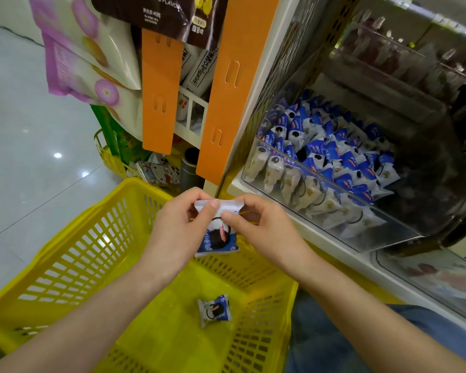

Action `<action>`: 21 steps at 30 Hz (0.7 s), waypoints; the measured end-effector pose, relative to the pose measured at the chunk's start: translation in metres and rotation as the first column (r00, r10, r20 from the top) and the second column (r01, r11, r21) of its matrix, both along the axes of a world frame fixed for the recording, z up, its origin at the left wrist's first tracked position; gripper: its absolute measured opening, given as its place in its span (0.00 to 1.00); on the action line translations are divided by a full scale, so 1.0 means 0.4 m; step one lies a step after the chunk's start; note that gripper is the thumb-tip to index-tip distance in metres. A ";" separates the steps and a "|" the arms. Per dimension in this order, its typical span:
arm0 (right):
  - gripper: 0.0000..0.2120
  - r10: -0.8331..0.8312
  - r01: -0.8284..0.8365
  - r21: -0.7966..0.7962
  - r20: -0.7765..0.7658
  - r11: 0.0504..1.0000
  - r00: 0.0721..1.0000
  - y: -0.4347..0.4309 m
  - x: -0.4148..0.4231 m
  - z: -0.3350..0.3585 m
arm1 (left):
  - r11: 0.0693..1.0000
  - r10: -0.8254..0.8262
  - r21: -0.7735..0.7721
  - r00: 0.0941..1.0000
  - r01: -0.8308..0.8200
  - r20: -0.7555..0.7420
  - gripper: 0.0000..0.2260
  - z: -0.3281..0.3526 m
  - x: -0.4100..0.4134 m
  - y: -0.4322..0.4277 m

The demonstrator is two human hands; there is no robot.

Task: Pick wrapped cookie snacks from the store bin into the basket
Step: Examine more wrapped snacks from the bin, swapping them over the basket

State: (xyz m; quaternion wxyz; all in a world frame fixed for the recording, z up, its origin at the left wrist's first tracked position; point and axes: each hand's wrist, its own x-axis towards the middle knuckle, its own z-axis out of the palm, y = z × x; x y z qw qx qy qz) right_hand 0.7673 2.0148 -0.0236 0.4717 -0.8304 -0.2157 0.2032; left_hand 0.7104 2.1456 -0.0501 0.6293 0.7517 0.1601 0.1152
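Note:
A blue-and-white wrapped cookie snack [217, 239] hangs upright over the yellow basket [73, 254]. My left hand [178, 227] and my right hand [258, 224] both pinch its top sealed edge, thumbs in front. One more wrapped cookie [214, 309] lies on the basket's floor. The clear store bin [334, 208] to the right holds several of the same blue-and-white packs [331, 154].
Orange hanging strips [221, 90] and snack bags [92, 49] hang at the shelf end above the basket. A second yellow basket [111, 157] with goods sits behind on the pale tiled floor. Another clear bin [428, 278] lies below the cookie bin.

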 end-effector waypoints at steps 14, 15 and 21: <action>0.07 0.230 -0.012 -0.297 0.712 0.955 0.663 -0.018 -0.003 0.003 | 0.986 -0.104 -0.138 0.993 0.096 -0.050 0.07 -0.011 0.012 0.004; 0.06 0.185 -0.008 -0.255 0.680 0.967 0.710 -0.017 -0.004 0.005 | 0.987 -0.090 -0.136 0.995 0.082 -0.050 0.05 -0.013 0.013 0.004; 0.04 -0.029 0.112 -0.094 0.623 0.989 0.781 -0.022 0.005 0.006 | 0.998 -0.017 0.062 0.979 0.030 -0.202 0.05 -0.038 0.018 0.005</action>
